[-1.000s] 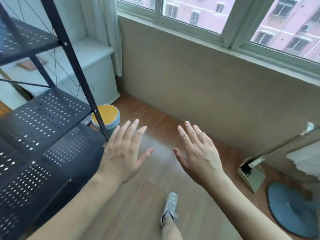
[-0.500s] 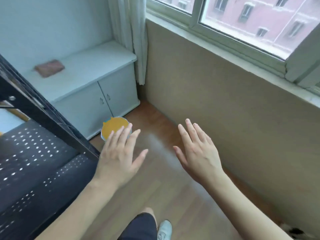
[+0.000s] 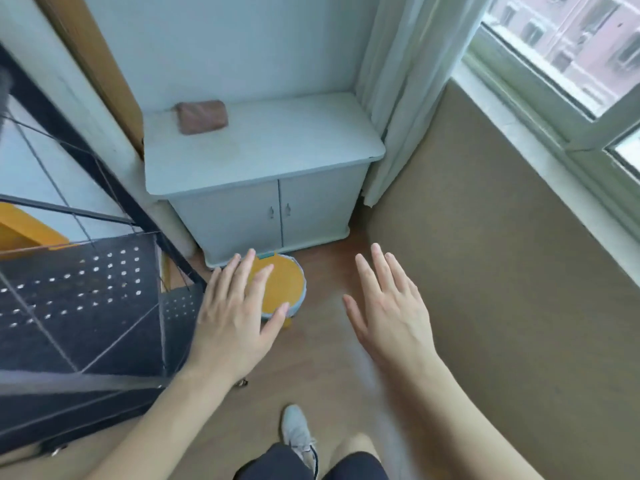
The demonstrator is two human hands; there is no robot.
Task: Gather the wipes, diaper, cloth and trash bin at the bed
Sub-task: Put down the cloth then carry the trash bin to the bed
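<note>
A small round trash bin [image 3: 285,284] with an orange lid and pale blue rim stands on the wooden floor in front of a low cabinet. My left hand [image 3: 235,317] is held out above and in front of it, fingers spread, covering its left part in the view and holding nothing. My right hand [image 3: 388,306] hangs over bare floor to the bin's right, also spread and empty. A folded pinkish cloth [image 3: 201,116] lies at the back left of the cabinet top. No wipes or diaper are in view.
The pale blue two-door cabinet [image 3: 270,157] fills the corner under a white curtain [image 3: 398,81]. A black perforated metal shelf rack [image 3: 79,306] stands close on the left. A tan wall [image 3: 502,237] under the window runs along the right. My shoe [image 3: 296,429] is on the floor below.
My view has swung left and closer to the corner: the cabinet and bin are now central and nearer. Both hands stay spread; the left now overlaps the bin.
</note>
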